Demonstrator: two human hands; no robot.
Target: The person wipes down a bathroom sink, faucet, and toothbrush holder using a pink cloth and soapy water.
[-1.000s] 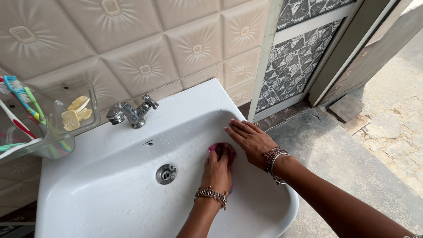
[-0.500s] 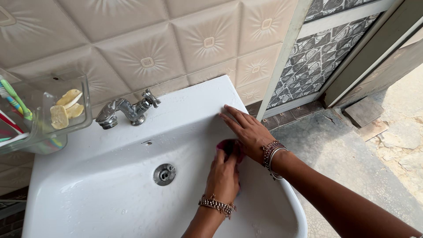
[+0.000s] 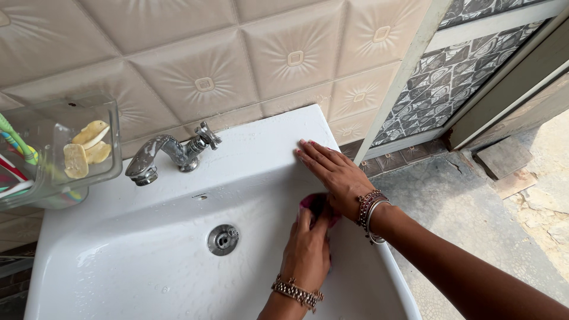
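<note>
Left hand: the left hand (image 3: 308,252) reaches up from the bottom edge into the sink (image 3: 148,278), palm down, fingers together and pressed onto a pink cloth (image 3: 315,203); a beaded bracelet circles the wrist.
Right hand: the right hand (image 3: 335,175) comes in from the lower right, lying flat on the sink's right rim, fingers straight, slightly spread and pointing up-left; it grips nothing. Bangles sit on the wrist.
Cloth position: against the basin's inner right wall, under the left fingertips and just below the right palm.
Cloth direction: mostly covered, so its long axis cannot be told.
Cloth look: small, bunched, magenta-pink.
Around: a drain (image 3: 223,239) left of the hands, a metal tap (image 3: 172,154) behind, a clear holder (image 3: 65,151) with soap pieces and toothbrushes far left.
</note>
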